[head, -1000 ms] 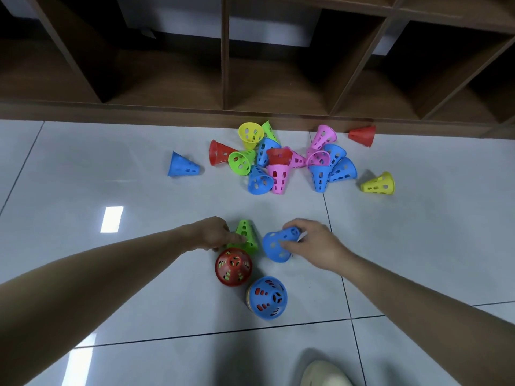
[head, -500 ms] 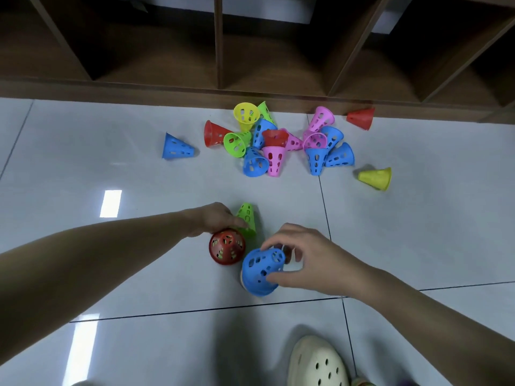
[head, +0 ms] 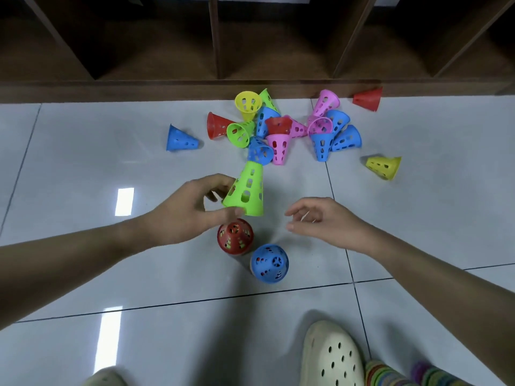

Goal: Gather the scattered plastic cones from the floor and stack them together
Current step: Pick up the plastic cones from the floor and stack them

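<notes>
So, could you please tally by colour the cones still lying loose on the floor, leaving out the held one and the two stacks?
Blue cones: 6
Pink cones: 4
Red cones: 3
Green cones: 2
Yellow cones: 2
Total: 17

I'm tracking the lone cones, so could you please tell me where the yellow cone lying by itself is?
In the head view, the lone yellow cone lies on its side at the right, apart from the pile, nearest the blue cone on the pile's right edge.
</notes>
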The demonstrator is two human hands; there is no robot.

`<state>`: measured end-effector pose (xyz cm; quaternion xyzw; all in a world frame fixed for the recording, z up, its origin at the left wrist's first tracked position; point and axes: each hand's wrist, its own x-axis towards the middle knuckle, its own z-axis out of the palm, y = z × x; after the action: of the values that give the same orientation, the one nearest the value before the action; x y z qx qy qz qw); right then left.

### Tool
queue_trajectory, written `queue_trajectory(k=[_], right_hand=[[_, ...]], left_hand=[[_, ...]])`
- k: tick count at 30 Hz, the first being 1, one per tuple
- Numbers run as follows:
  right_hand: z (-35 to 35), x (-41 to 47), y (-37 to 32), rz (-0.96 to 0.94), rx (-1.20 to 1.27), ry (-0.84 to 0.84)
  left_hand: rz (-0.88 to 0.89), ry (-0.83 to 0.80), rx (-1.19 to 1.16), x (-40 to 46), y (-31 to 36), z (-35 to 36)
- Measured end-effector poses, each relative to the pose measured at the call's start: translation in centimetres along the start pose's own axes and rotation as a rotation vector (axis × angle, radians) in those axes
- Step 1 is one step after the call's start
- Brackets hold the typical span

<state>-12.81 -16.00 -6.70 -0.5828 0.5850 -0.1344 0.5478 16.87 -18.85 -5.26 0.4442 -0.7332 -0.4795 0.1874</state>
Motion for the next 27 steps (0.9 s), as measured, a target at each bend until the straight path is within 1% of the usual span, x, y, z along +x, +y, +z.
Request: queue_trajectory(k=[2,5,8,11,14,17,19,21,23,25,27], right_hand=[[0.1,0.4,0.2,0.014,0.055,0.007],[0.3,0.8,0.0,0.041,0.080,0.004],[0.4,1.5,-0.3,0.069,0.066,0.016],[0.4,2.4,-0.3,0.099,0.068,0.040],[0.5,3.8,0.4,0.140,0.059,0.068],[0.2,5.5,1.3,0.184,-0.007,0.143],[-0.1,6.9,1.8,0.210,-0.022,0.206],[-0.4,8.3,2.0,0.231,-0.044,0.267],[-0.7,9.7,1.9,0.243,-0.052,0.320],[-0.8,10.9,1.7,0.249,-0.056,0.359],[-0.8,12.1,1.6,0.246,-0.095,0.364]], left_hand=[[0.054,0.001,0.067,-1.5,-0.9,0.5],[0.134,-0.053,0.208,-2.9,-3.0,1.4],[0.132,-0.089,0.322,-3.0,-5.2,1.6],[0.070,-0.092,0.355,-2.0,-6.1,1.1],[-0.004,-0.016,0.375,-0.2,-7.2,-0.3],[-0.033,0.112,0.554,2.7,-9.5,-2.4],[-0.140,0.174,0.709,4.8,-11.0,-4.3],[-0.270,0.192,0.822,6.6,-12.0,-6.2],[-0.346,0.205,0.832,8.1,-12.8,-7.8],[-0.387,0.182,0.810,9.2,-13.5,-8.8],[-0.386,0.128,0.848,10.0,-14.3,-9.3]])
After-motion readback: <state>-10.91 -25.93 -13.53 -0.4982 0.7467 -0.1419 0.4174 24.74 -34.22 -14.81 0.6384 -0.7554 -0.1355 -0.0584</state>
